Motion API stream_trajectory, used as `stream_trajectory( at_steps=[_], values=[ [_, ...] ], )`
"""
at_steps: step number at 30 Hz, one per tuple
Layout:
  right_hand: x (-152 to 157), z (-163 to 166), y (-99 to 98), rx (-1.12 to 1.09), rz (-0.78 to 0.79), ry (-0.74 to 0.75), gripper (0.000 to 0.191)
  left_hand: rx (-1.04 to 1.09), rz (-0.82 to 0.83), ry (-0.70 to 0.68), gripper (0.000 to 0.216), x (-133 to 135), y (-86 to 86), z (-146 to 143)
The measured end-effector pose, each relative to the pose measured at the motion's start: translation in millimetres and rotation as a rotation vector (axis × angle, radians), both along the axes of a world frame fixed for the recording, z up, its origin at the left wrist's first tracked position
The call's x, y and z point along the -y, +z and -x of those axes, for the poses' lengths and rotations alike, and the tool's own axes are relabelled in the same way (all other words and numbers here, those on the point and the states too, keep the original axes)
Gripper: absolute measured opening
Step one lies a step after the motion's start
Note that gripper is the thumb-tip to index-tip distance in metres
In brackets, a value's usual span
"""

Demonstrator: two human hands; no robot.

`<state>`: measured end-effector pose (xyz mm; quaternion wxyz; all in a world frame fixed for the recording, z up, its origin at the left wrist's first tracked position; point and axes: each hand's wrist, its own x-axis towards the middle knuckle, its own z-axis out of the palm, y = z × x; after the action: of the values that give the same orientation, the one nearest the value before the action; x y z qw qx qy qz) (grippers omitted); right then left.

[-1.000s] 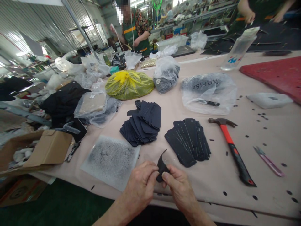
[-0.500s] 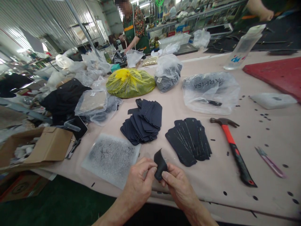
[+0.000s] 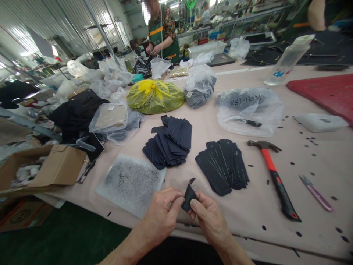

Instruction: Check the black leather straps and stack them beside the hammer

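Low in the centre of the frame, the left hand (image 3: 162, 213) and right hand (image 3: 209, 221) pinch one curled dark strip (image 3: 189, 195) between fingertips, above the table (image 3: 275, 228) edge. Just above lie two fanned piles of strips (image 3: 223, 165). A red-handled hammer (image 3: 271, 173) lies to the right.

Single camera, head-worn, facing forward and down.
The left hand (image 3: 162, 217) and right hand (image 3: 211, 222) lie nearest, at the bottom edge; the table (image 3: 204, 125) runs away ahead toward a distant co-worker (image 3: 162, 33) at the top.
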<state>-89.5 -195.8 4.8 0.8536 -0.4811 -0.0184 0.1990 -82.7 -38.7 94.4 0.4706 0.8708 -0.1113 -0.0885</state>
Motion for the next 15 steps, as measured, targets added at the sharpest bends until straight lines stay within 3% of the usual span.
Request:
stream_trajectory(
  at_steps=[8,15],
  values=[
    [0,8,7.7,0.188,0.416,0.012,0.034,0.047,-0.318,-0.17,0.02,-6,2.7,3],
    [-8,14,15.6,0.321,0.584,-0.104,0.028,0.037,-0.413,-0.14,0.018,2,-0.8,10]
  ],
)
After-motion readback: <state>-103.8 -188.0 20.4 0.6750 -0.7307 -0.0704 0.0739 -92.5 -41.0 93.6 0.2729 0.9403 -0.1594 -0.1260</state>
